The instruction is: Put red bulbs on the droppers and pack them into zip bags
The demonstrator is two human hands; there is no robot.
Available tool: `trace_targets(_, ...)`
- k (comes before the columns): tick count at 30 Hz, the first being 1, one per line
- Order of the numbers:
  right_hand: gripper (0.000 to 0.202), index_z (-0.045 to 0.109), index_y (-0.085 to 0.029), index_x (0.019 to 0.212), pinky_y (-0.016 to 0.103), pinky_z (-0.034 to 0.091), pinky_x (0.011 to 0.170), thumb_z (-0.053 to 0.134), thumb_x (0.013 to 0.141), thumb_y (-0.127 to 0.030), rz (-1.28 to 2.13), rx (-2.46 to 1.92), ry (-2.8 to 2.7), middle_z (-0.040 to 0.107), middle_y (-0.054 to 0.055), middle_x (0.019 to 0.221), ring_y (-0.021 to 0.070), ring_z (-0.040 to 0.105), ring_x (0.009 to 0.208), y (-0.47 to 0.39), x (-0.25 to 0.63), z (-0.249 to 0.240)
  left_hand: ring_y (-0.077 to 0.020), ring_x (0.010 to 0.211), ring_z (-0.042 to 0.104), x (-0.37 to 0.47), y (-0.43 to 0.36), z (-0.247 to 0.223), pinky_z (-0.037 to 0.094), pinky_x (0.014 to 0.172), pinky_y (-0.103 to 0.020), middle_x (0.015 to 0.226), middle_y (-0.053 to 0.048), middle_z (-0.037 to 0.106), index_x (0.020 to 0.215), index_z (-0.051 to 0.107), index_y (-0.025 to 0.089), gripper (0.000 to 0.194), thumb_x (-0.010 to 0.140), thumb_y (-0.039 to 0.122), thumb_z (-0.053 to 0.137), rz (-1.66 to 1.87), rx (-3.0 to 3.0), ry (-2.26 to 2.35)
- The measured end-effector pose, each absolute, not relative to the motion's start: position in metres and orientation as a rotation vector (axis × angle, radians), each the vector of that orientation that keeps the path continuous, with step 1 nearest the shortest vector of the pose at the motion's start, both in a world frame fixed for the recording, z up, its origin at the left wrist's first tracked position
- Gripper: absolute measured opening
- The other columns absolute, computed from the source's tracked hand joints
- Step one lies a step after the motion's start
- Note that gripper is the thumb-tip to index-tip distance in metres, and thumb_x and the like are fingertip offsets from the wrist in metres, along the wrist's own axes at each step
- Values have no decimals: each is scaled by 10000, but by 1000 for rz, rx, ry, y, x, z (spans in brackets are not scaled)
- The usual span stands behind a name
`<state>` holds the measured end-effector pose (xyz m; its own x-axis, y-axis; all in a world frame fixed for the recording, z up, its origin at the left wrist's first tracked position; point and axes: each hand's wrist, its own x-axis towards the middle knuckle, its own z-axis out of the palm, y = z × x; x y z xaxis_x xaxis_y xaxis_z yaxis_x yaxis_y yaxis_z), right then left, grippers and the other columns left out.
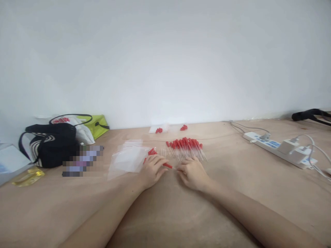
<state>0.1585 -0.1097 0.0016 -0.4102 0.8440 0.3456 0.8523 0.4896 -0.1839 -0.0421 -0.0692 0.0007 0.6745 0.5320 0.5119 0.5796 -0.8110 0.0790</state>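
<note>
Both hands are laid close together on the tan tabletop (232, 193), near the middle of the view. The left hand (153, 169) is curled palm-down, and a red-capped dropper (168, 165) is seen at its fingertips, its red end pointing right toward the other hand; whether it is pinched or only touched cannot be told. The right hand (192, 172) is loosely curled, its fingers bent toward the clear end of the same dropper, and no firm grasp can be made out.

Just beyond the right hand, a row of red-capped droppers (186, 147) is spread out side by side on the tabletop, red bulbs to the far side and clear tubes toward the person. A stack of clear plastic bags (128, 158) is lain flat to the left of the left hand, touching it, with a few loose red caps (152, 151) at its right edge. Farther off, near the wall, a small bag with red pieces (158, 130) and a little heap of red caps (183, 127) are seen.

At the far left, a black handbag (49, 144) and a green bag (95, 124) are set together. At the right, a white power strip (279, 148) with plugged adapters is laid along the tabletop.
</note>
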Motion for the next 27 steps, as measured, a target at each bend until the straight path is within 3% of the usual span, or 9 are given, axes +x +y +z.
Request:
trace_targets(3, 231, 641, -197, 736, 280, 303, 673, 418, 788, -231, 126, -1632, -2122, 652, 40, 746, 160, 540, 724, -91, 166, 4, -233, 1006, 444, -49, -66, -2, 320, 852, -366, 1044, -73, 536, 1084, 466, 198, 328, 773, 284, 527, -861, -2614, -1217)
trace_targets(10, 209, 601, -184, 860, 273, 322, 686, 444, 758, -276, 125, -1895, -1711, 653, 46, 814, 177, 568, 796, -39, 163, 9, -240, 983, 450, -58, -60, -12, 332, 824, -373, 1042, -60, 535, 1042, 481, 207, 324, 736, 270, 566, -862, -2428, -1616)
trace_targets(21, 198, 559, -173, 857, 334, 235, 744, 404, 754, -239, 11, -2036, -1757, 652, 63, 759, 197, 578, 781, -24, 140, -3, -241, 997, 438, -59, -60, -11, 311, 823, -384, 1050, -57, 529, 1025, 482, 209, 318, 724, 256, 576, -818, -2445, -1697)
trace_targets(27, 267, 548, -139, 895, 354, 215, 745, 402, 776, -329, -45, -2081, -1772, 653, 101, 759, 219, 581, 772, -26, 138, -3, -235, 986, 445, -58, -61, -11, 310, 822, -384, 1014, -45, 531, 951, 538, 217, 230, 735, 288, 572, -816, -2430, -1746)
